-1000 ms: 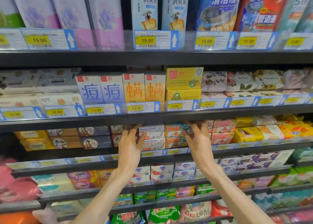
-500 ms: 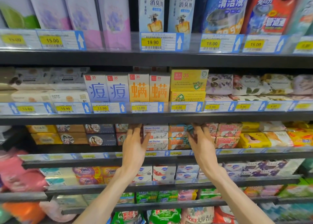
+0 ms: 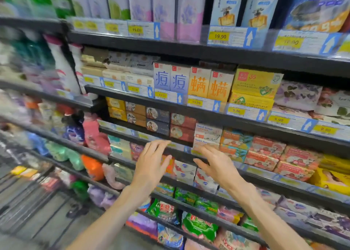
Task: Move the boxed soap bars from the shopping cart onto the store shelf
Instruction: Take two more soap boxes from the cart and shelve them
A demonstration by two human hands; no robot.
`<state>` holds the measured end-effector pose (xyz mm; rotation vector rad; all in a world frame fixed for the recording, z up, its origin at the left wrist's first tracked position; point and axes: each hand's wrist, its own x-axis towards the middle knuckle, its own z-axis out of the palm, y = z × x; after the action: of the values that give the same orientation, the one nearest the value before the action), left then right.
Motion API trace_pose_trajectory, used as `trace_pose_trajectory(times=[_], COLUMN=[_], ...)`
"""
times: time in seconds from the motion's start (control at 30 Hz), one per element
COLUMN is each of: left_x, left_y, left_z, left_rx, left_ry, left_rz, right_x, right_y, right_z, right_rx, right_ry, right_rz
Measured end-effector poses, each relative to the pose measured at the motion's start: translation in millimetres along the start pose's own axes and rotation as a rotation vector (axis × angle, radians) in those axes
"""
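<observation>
1. The Goat Soap boxes [image 3: 208, 134] are on the store shelf [image 3: 251, 128]. There are two white ones, one on top of the other. They sit between dark red boxes [image 3: 182, 126] on one side and orange boxes [image 3: 235, 142] on the other.
2. The left hand [image 3: 151, 166] is in front of the shelf edge, just below the dark red boxes. Its grip is spread, fingers straight and a bit apart. It holds nothing.
3. The right hand [image 3: 217, 164] is just below the Goat Soap boxes. Its grip is spread too, and it holds nothing. I cannot tell if its fingertips touch the bottom box.
4. The shopping cart is not in the picture, so I cannot say how many boxes are left in it.
5. What could go wrong, I think: a hand could bump the top box and knock it off, because the boxes are only stacked and nothing holds them. The stack sits close to the front edge, so a small push could tip it. The picture is blurry on the left side, so the head may be turning, and hands that cannot be watched may hit things.
6. The boxes look like thin, smooth card with flat sides and sharp corners. They are light and would slide easily. The shelf is dark, hard and flat. Price tags [image 3: 235, 110] in shiny clear strips run along its front.
</observation>
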<state>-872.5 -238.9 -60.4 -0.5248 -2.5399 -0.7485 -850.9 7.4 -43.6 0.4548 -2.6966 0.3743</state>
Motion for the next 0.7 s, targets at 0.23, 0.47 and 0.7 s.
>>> trace_pose_trajectory(times=[0.23, 0.47, 0.7], left_x=[-105, -214, -304], left_y=[-62, -132, -213], left_z=[-69, -165, -267], left_rx=[0.286, 0.476, 0.554], left_ry=[-0.003, 0.057, 0.126], left_rz=[-0.213, -0.469, -0.65], right_x=[27, 66, 103], right_y=[-96, -244, -424], right_z=[45, 98, 146], right_rx=[0.171, 0.304, 0.332], right_ry=[-0.124, -0.259, -0.338], right_rz=[-0.339, -0.681, -0.897])
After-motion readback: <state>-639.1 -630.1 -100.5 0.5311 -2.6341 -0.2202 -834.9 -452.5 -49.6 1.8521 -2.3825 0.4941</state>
